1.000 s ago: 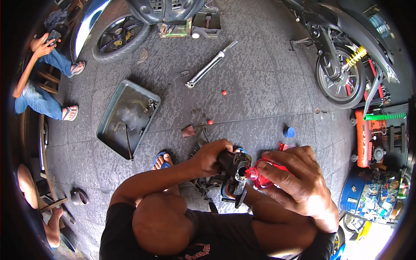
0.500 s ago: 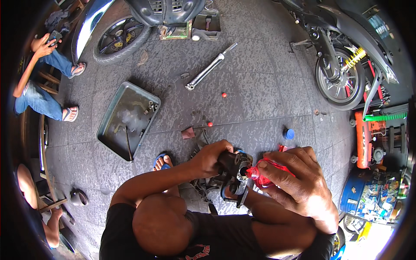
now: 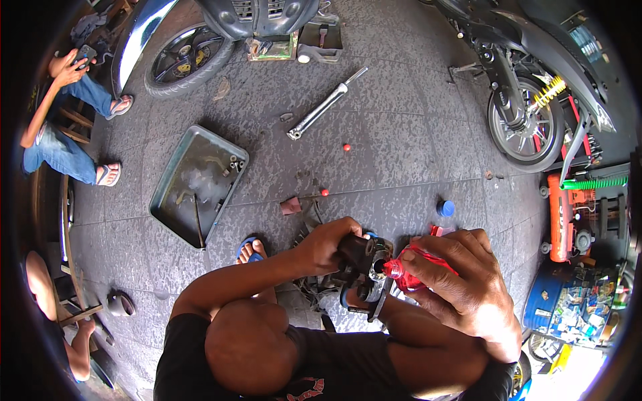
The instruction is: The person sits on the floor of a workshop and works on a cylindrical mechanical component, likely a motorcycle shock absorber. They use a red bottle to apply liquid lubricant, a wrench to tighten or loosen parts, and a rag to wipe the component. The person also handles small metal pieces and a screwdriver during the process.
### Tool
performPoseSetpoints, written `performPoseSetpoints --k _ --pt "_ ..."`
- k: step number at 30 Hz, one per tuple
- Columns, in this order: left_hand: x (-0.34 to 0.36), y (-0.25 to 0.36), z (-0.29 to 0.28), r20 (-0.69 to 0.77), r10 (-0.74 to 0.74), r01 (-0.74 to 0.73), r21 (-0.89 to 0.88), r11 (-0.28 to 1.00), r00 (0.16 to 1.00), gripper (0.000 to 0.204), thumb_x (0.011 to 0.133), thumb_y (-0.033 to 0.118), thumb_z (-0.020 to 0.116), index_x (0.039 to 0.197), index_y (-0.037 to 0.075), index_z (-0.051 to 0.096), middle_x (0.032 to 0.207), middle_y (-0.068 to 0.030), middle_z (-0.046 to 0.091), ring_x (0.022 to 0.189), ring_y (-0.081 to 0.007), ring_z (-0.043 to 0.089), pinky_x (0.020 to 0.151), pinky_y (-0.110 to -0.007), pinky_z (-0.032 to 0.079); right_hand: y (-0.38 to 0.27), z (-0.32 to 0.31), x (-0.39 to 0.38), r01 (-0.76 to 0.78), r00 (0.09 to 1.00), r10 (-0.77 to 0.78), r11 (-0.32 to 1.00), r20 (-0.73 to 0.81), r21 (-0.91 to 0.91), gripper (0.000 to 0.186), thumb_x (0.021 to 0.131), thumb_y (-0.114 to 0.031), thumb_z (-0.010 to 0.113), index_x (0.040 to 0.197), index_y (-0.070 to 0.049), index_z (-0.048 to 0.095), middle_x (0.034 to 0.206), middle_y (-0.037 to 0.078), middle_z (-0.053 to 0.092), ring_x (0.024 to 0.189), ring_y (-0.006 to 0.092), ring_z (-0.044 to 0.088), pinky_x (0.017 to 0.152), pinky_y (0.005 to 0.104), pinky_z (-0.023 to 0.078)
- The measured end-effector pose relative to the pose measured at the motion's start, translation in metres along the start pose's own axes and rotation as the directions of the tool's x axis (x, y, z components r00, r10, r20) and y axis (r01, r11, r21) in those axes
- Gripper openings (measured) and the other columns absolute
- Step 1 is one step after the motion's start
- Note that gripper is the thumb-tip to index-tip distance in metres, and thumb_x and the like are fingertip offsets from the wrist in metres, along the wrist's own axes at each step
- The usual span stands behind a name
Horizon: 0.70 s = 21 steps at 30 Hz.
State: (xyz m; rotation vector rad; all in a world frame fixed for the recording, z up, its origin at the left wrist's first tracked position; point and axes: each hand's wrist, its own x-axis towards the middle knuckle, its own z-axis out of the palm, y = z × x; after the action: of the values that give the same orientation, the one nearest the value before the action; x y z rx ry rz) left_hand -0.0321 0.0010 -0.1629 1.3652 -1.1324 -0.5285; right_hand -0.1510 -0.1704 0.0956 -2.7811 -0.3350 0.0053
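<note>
My left hand (image 3: 328,247) is closed round a dark metal part (image 3: 358,257) with a round opening and a bracket, held above my feet. My right hand (image 3: 455,287) grips a small red bottle (image 3: 409,273) lying sideways, its nozzle at the rim of that opening; whether liquid flows is too small to tell. On the floor just beyond, near my right hand, are a blue cap (image 3: 445,208) and a maroon scrap (image 3: 290,206). Two small red round pieces (image 3: 325,192) lie farther forward.
A tray (image 3: 227,155) with small parts sits front left, a chrome tube (image 3: 321,110) beyond. Two motorbikes (image 3: 257,17) stand ahead. A person (image 3: 73,157) holding a phone sits left; another person's leg (image 3: 41,284) is lower left. An orange tank (image 3: 558,220) and blue drum (image 3: 542,301) are right.
Both hands, the metal part and the red bottle have shifted very slightly down in the picture. The bottle's nozzle remains at the opening.
</note>
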Motion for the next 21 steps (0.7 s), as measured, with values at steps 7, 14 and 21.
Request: performPoseSetpoints --k 7,14,21 --pt "0.0005 0.0014 0.0004 -0.017 0.012 -0.012 0.022 1.0 1.0 0.045 0.07 0.0 0.078 0.106 0.006 0.052 0.1 -0.0091 0.061 0.089 -0.025 0.063 0.078 -0.034 0.048 0.0 -0.0001 0.001 0.011 1.0 -0.01 1.0 0.004 -0.019 0.043 0.078 -0.019 0.079 0.119 -0.013 0.068 0.116 0.007 0.066 0.096 0.0247 0.062 0.081 0.0399 0.043" --pt "0.0018 0.0037 -0.0004 0.004 0.001 -0.001 -0.016 1.0 1.0 0.043 0.071 -0.001 0.077 0.105 0.006 0.052 0.101 -0.0091 0.06 0.089 -0.0245 0.062 0.08 -0.034 0.047 -0.0003 -0.0018 0.0004 0.011 1.0 -0.011 0.999 0.016 -0.036 0.044 0.078 -0.019 0.079 0.12 -0.013 0.067 0.116 0.007 0.066 0.096 0.0246 0.062 0.08 0.0399 0.043" --pt "0.0002 0.0012 0.0014 -0.006 -0.004 0.004 -0.001 1.0 1.0 0.044 0.071 0.001 0.078 0.106 0.006 0.052 0.102 -0.009 0.06 0.09 -0.0246 0.063 0.079 -0.034 0.048 -0.0002 -0.0023 0.0002 0.01 1.0 -0.009 0.999 0.02 -0.035 0.043 0.078 -0.019 0.079 0.119 -0.013 0.068 0.116 0.007 0.066 0.095 0.0253 0.062 0.08 0.0406 0.043"
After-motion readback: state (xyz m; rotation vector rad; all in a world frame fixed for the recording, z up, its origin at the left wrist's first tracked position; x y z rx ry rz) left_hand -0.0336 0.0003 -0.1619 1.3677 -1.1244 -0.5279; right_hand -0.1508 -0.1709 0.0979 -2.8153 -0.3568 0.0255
